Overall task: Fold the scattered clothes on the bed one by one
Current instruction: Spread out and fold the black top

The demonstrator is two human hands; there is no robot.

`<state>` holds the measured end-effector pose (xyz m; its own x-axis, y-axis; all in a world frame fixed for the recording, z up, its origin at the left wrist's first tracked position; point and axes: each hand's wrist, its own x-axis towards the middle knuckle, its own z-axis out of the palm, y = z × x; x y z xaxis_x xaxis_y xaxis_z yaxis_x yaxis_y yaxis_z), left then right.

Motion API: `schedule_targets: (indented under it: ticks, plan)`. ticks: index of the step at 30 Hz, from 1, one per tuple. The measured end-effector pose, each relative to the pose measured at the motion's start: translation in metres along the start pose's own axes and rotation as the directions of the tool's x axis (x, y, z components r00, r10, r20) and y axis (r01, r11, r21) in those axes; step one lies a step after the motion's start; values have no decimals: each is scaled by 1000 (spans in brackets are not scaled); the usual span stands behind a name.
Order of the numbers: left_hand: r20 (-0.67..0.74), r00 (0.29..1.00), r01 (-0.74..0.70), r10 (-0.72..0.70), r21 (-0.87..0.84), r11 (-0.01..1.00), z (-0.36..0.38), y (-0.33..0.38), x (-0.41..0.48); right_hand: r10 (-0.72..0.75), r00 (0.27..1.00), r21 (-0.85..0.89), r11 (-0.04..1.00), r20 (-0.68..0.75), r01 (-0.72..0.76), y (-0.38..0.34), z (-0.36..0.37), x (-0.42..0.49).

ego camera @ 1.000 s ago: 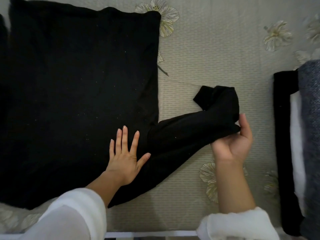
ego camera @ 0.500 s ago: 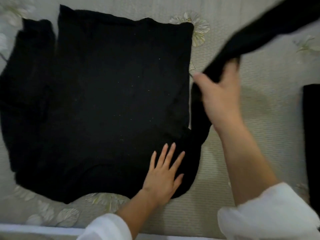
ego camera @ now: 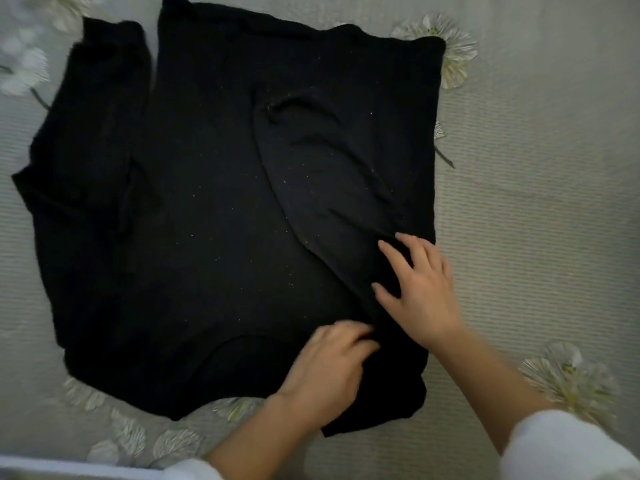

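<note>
Checking head view: black top point(ego camera: 225, 220) lies spread flat on the bedspread point(ego camera: 536, 202), neckline twd the person, hem on the far side.

Folded sleeve point(ego camera: 329, 188): laid over the top's body, running diag. from mid-body down to the top's near right corner. Some creases along it.

Other sleeve point(ego camera: 93, 116): lies off the top's left edge, bent and rumpled, not folded in.

Right hand point(ego camera: 422, 289): on the folded sleeve, close to the top's right edge. Fingers spread wide, slightly bent, tips pressing on the cloth. Nothing gripped.

Left hand point(ego camera: 332, 368): on the top's near edge, just right of the neckline, at the base of the folded sleeve. Fingers curled, tips on the cloth. Blurred, so can't tell whether it pinches fabric or only rests there. Hands are near each other, apart.

Both arms wear white cuffs point(ego camera: 561, 445).

Flower prints point(ego camera: 450, 53) show on the bedspread at the top's far right corner and along its near edge. White rail point(ego camera: 52, 462) runs near-left of the top, at frame bottom.
</note>
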<state>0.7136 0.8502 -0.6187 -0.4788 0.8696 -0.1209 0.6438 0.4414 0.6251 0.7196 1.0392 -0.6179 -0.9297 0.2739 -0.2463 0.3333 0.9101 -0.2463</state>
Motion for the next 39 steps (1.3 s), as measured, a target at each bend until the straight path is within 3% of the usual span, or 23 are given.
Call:
schedule_targets:
  ticks: [2, 4, 6, 9, 12, 15, 17, 19, 22, 25, 27, 29, 35, 37, 39]
  plan:
    - [-215, 936, 216, -280, -280, 935, -15, -25, 7, 12, 997, -85, 996, 73, -6, -2, 10, -5]
    - [-292, 726, 410, -622, -543, 733, -37, -52, 30, 29, 991, -156, 988, 129, -8, -5, 21, -8]
    - [-231, 521, 453, -822, -741, 496, -62, -80, 61, 41, 995, -167, 986, 96, -24, -10, 26, -10]
    - [-128, 350, 399, -928, -876, 271, -99, -112, 116, -20, 1000, -124, 992, 11, 21, -20, 30, -14]
    - [-23, 336, 372, -942, -915, 155, -127, -125, 161, -158, 987, -141, 978, -7, 155, -29, 37, -21]
    - [73, 456, 208, -887, -978, 27, -148, -136, 180, -169, 986, -134, 977, -12, 166, -32, 42, -26]
    - [-23, 510, 93, -860, -992, 81, -157, -144, 175, -101, 995, -85, 991, -21, 99, -32, 40, -25]
    - [-68, 512, 86, -856, -988, 130, -156, -156, 164, -53, 999, -63, 997, 2, 53, -33, 39, -20]
    - [59, 512, 198, -857, -979, 51, -149, -170, 146, -36, 997, -93, 995, 63, 42, -38, 39, -15]
    - [149, 559, 255, -815, -967, -1, -157, -175, 138, -11, 999, -74, 997, 49, 14, -49, 36, -10]
    - [128, 556, 322, -821, -944, 71, -167, -178, 130, -27, 998, -56, 998, 48, 30, -62, 33, -4]
    - [29, 539, 376, -842, -903, 209, -176, -182, 113, -62, 996, -54, 996, 68, 66, -80, 33, 6]
    - [-486, 403, 404, -775, -665, 627, -221, -227, 30, -199, 974, -78, 975, 103, 208, -154, 44, 58]
    - [-575, 321, 464, -752, -597, 654, -238, -253, 2, -230, 968, -100, 966, 102, 240, -181, 51, 76]
    - [-565, 227, 566, -793, -586, 580, -249, -282, -22, -229, 968, -103, 966, 102, 239, -201, 59, 90]
